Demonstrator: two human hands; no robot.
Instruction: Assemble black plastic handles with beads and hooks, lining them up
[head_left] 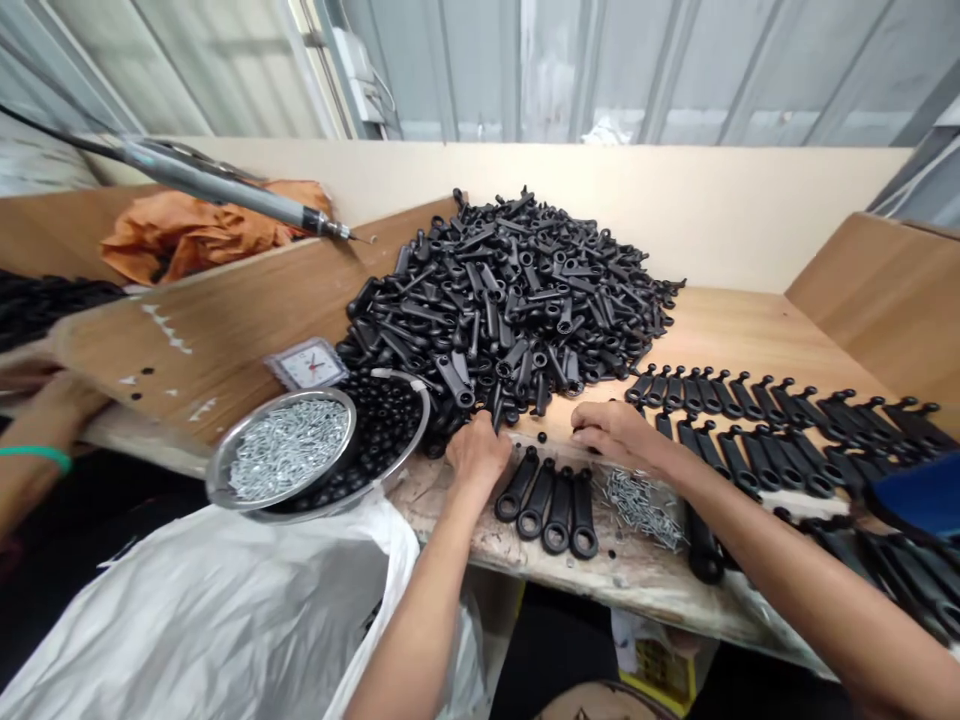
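Observation:
A big heap of black plastic handle parts [510,290] lies on the wooden bench [720,330]. My left hand [477,452] is curled at the heap's near edge, fingers closed on a black part. My right hand [611,432] rests beside it, fingers bent down onto the bench, pinching something I cannot make out. Just below my hands several black parts [551,500] lie side by side in a row. A small pile of metal screws [641,505] sits to their right.
A steel bowl of screws [289,450] sits over a bowl of small black pieces [386,425]. A small clock [307,365] stands behind them. Rows of black parts [780,420] fill the right side. A hanging electric screwdriver [247,195] points in from the left. Another person's arm [37,450] is at far left. A white sack [210,610] hangs below.

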